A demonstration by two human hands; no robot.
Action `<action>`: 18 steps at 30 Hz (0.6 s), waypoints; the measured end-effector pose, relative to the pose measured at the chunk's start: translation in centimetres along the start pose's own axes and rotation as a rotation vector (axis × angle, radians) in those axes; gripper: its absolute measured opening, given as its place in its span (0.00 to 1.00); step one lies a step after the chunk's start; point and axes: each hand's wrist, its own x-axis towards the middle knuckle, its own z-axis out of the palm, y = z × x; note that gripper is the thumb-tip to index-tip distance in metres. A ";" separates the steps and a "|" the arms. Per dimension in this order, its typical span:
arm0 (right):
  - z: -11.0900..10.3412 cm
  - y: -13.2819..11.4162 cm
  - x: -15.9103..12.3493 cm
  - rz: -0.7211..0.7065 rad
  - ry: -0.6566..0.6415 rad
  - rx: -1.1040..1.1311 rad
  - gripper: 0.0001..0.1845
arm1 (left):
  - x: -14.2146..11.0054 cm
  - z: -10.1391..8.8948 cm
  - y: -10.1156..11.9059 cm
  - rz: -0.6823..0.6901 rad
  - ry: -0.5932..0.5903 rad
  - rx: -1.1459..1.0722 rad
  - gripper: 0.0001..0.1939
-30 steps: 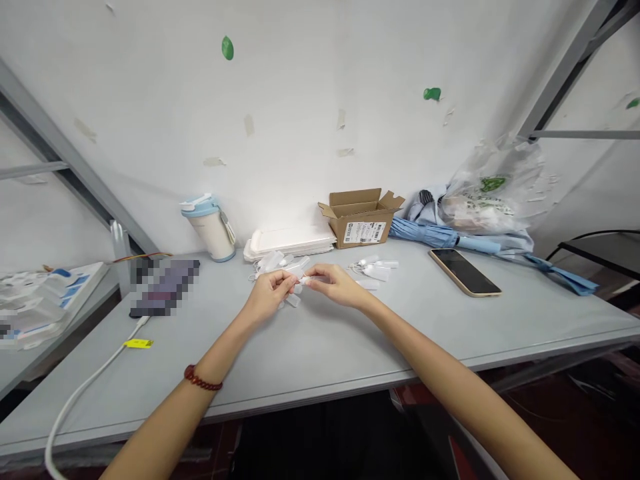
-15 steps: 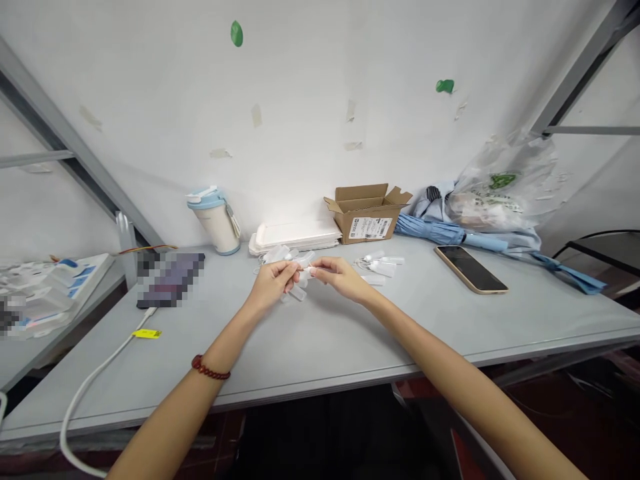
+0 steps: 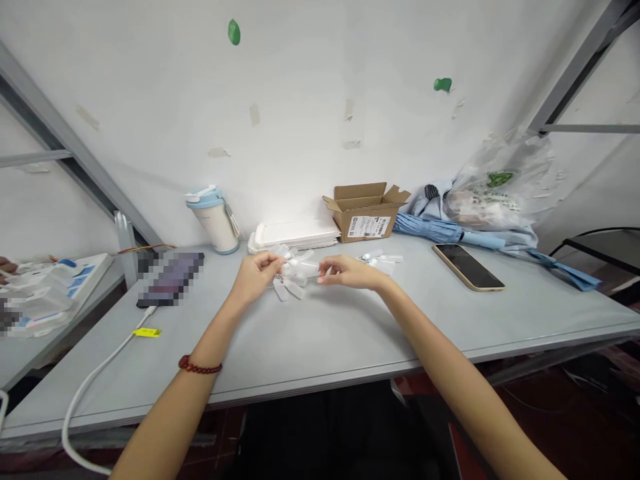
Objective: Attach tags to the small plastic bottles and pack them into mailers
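Note:
My left hand (image 3: 254, 275) is closed on a bunch of small clear plastic tags (image 3: 293, 275) held just above the grey table (image 3: 320, 333). My right hand (image 3: 350, 272) pinches something thin and pale at its fingertips, a little right of the bunch; I cannot make out what it is. A red bead bracelet (image 3: 199, 366) is on my left wrist. More loose clear tags (image 3: 380, 260) lie on the table beyond my right hand.
At the back stand a blue-lidded tumbler (image 3: 214, 220), a stack of white trays (image 3: 295, 235) and an open cardboard box (image 3: 366, 212). A phone (image 3: 468, 267), blue umbrella (image 3: 440, 231) and plastic bag (image 3: 500, 183) lie right. A blurred dark device (image 3: 170, 279) with white cable (image 3: 95, 387) lies left.
My hands have drawn apart: the left moved left with the bunch of tags, the right moved right with its pinch. The bunch now hangs more spread out.

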 end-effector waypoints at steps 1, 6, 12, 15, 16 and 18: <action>-0.9 0.4 -0.2 0.056 0.026 -0.062 0.16 | 0.2 -0.4 -0.2 0.012 0.083 0.020 0.12; -4.1 2.3 -1.3 0.321 0.051 -0.342 0.14 | 0.7 -1.0 -0.9 -0.025 0.326 0.109 0.11; -5.1 3.2 -2.2 0.353 0.061 -0.366 0.22 | 0.4 -0.7 -1.0 0.018 0.340 0.292 0.17; -5.6 3.7 -2.5 0.386 0.055 -0.393 0.21 | 0.4 -0.8 -0.9 0.015 0.348 0.300 0.18; -5.7 3.8 -2.6 0.406 0.034 -0.411 0.19 | 0.4 -0.8 -0.9 0.014 0.356 0.302 0.17; -5.6 3.9 -2.6 0.445 -0.014 -0.454 0.15 | 0.4 -0.8 -0.8 0.013 0.374 0.303 0.17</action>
